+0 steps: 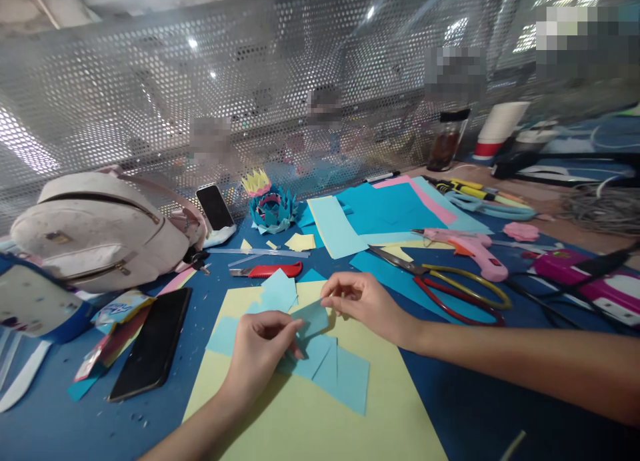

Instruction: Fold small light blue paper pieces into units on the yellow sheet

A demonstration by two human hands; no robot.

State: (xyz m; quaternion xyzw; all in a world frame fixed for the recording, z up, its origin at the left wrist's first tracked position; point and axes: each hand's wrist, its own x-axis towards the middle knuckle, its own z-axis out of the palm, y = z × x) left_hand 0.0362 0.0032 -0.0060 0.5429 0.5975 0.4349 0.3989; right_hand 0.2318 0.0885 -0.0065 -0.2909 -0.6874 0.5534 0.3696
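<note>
Between my two hands is a small light-blue paper piece (314,319). My right hand (367,307) pinches its upper right corner with thumb and fingertips. At its left edge, my left hand (265,347) closes thumb against fingers on the same piece. Below lie more light-blue paper pieces (347,377), some overlapping, on a large pale-yellow sheet (310,431). Another light-blue piece (280,289) rests above my left hand. Just beyond it is a red utility knife (275,270). Scissors (450,281) with red and yellow handles lie to the right of my right hand.
A blue paper flower (273,211) stands at the back, near a white backpack (100,227). A black phone (153,341) lies left. On the right are a pink glue gun (470,247), a magenta power strip (590,284) and cables. Stacked coloured sheets (390,207) lie behind the scissors.
</note>
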